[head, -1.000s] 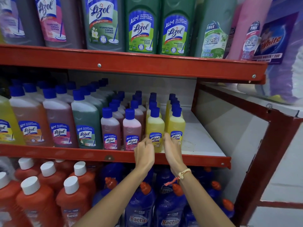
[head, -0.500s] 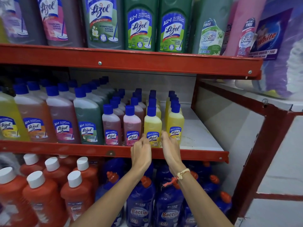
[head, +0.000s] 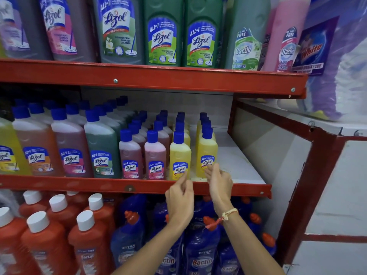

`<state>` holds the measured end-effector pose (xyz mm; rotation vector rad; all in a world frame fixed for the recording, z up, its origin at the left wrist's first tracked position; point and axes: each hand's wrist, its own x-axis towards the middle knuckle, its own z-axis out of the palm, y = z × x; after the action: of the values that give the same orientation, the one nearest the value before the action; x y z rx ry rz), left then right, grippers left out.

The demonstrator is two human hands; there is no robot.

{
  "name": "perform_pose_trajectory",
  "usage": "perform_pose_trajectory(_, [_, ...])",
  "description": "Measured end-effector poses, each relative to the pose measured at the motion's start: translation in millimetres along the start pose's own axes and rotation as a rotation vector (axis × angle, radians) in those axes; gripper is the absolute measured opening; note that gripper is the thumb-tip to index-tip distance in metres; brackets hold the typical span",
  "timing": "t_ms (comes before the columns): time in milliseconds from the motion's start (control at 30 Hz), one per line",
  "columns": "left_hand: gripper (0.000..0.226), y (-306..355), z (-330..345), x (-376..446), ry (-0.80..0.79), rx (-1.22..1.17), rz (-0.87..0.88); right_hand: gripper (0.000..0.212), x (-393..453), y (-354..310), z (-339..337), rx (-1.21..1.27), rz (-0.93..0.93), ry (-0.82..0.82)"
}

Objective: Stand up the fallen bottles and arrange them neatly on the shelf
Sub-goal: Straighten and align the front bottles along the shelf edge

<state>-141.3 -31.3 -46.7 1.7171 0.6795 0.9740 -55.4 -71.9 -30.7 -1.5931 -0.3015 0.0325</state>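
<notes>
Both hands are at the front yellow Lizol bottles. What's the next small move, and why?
Probably nudge the right front yellow bottle leftward with the right hand: it stands upright but apart from the left front yellow bottle, a wider gap than between the pink bottles.

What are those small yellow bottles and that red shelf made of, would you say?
Yellow bottles: apparently translucent plastic with a glossy paper or film label; the liquid's colour shows through, and the blue caps look like opaque matte plastic. Red shelf edge: probably painted metal, judging by its sheen, thin folded lip and bolt heads.
</notes>
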Motion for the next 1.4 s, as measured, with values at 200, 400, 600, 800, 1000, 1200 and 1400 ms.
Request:
perform_pose_trajectory(200, [0.047, 22, 45, 28, -0.127, -0.042, -0.059, 0.031, 28, -9, -29, -0.100, -0.013, -0.004])
perform_pose_trajectory(400, [0.044, 20, 64, 46, -0.135, -0.051, -0.141, 0.042, 40, -10, -27, -0.188, -0.007, -0.164])
perform_pose_trajectory(600, [0.040, 19, 60, 49, -0.109, -0.012, -0.125, 0.045, 43, -4, -30, -0.164, 0.048, -0.246])
perform_pose_trajectory(800, [0.046, 16, 48, 41, -0.102, -0.032, -0.124, 0.049, 37, 1, -38, -0.089, 0.081, -0.273])
perform_pose_trajectory(1000, [0.053, 13, 43, 34, -0.088, -0.042, -0.129, 0.053, 31, 0, -40, -0.090, 0.065, -0.307])
perform_pose_trajectory(1200, [0.050, 14, 42, 29, -0.095, -0.071, -0.141, 0.055, 29, -1, -42, -0.096, 0.045, -0.282])
perform_pose_trajectory(1400, [0.047, 12, 43, 30, -0.092, -0.102, -0.150, 0.056, 29, 1, -42, -0.100, 0.030, -0.262])
